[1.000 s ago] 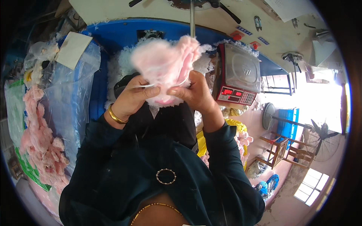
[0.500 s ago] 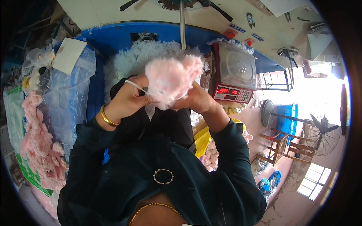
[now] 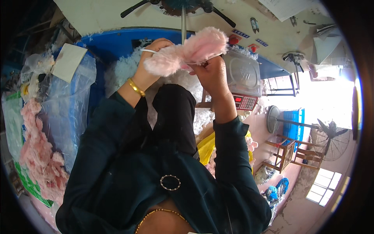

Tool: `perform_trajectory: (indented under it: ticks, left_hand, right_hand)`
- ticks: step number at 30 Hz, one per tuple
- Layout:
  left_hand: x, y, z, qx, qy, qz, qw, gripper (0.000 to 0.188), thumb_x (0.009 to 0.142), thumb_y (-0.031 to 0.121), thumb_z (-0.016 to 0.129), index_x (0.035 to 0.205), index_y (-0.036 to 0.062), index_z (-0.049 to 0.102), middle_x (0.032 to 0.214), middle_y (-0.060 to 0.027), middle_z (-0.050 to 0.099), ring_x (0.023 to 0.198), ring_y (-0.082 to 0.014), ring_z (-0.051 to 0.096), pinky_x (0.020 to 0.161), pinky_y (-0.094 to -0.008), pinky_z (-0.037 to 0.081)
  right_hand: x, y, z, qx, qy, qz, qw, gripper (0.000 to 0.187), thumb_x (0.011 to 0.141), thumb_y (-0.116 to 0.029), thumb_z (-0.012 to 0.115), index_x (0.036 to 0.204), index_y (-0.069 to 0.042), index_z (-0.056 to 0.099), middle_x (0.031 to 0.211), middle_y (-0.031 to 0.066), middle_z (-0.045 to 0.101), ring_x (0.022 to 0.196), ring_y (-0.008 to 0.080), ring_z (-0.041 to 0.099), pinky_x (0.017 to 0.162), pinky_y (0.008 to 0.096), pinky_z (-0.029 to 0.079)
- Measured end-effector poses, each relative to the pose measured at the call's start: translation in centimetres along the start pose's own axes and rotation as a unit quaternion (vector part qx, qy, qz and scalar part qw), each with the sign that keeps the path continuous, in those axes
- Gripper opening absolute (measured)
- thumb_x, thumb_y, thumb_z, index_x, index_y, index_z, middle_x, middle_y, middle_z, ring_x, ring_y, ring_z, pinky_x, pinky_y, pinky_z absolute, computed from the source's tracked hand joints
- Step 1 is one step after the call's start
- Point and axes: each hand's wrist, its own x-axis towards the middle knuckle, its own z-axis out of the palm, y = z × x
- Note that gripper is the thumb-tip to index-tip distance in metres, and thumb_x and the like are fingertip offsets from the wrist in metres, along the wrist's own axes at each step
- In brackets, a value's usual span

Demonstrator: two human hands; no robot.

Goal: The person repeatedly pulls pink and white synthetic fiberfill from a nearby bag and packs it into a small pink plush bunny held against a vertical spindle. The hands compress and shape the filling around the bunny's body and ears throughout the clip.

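A fluffy pink plush piece (image 3: 202,45) is stretched between my two hands in front of a thin metal tube (image 3: 184,23). My left hand (image 3: 147,74), with a gold bangle at the wrist, is closed on its left end; most of the fingers are hidden by the fur. A thin white strip (image 3: 152,50) shows by that hand. My right hand (image 3: 212,76) pinches the piece's underside, thumb and fingers bent together. Beneath both hands, loose white stuffing (image 3: 124,70) lies inside a blue bin (image 3: 105,39).
At the right stands a red scale (image 3: 243,74) with a lit display. Pink plush pieces (image 3: 39,152) are heaped at the left beside clear plastic bags (image 3: 66,109). Black handles (image 3: 134,8) and red buttons (image 3: 233,40) are on the machine ahead. Further right are a wooden chair (image 3: 284,154) and a fan (image 3: 330,136).
Both hands have moved up and away from my body with the plush piece, closer to the metal tube. The piece has turned and now lies spread sideways between them.
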Motion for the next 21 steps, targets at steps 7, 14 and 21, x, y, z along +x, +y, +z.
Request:
perform_trajectory:
  ticks: [7,14,21]
  left_hand:
    - [3.2,-3.3,-1.1,0.284,-0.078,0.091,0.951,0.024,0.089,0.016,0.05,0.108,0.0069,0.061,0.096,-0.0087,0.063,0.091,-0.0217,0.061,0.077,-0.0261,0.05]
    - [2.7,-1.2,-0.5,-0.346,0.008,-0.37,0.862,0.031,0.094,0.037,0.057,0.1,0.0073,0.063,0.089,0.0016,0.06,0.077,-0.0054,0.053,0.069,-0.0225,0.045]
    - [0.1,0.1,-2.4,-0.305,-0.109,-0.331,0.886,0.031,0.097,0.024,0.054,0.118,0.0008,0.054,0.113,-0.0047,0.06,0.101,-0.0128,0.058,0.088,-0.0276,0.047]
  right_hand:
    - [4.1,-0.8,3.5,-0.281,0.184,-0.158,0.929,0.033,0.079,-0.031,0.069,0.085,0.002,0.066,0.076,0.0134,0.066,0.065,0.0265,0.066,0.055,0.0339,0.051]
    - [11.6,0.3,2.0,-0.382,0.202,-0.055,0.9,0.038,0.083,-0.033,0.058,0.076,0.004,0.065,0.07,0.0226,0.062,0.067,0.039,0.063,0.063,0.0452,0.052]
    - [6.8,2.3,1.6,-0.268,0.237,-0.215,0.909,0.016,0.086,-0.013,0.054,0.086,0.0,0.064,0.068,0.0172,0.063,0.06,0.0363,0.061,0.055,0.0431,0.049]
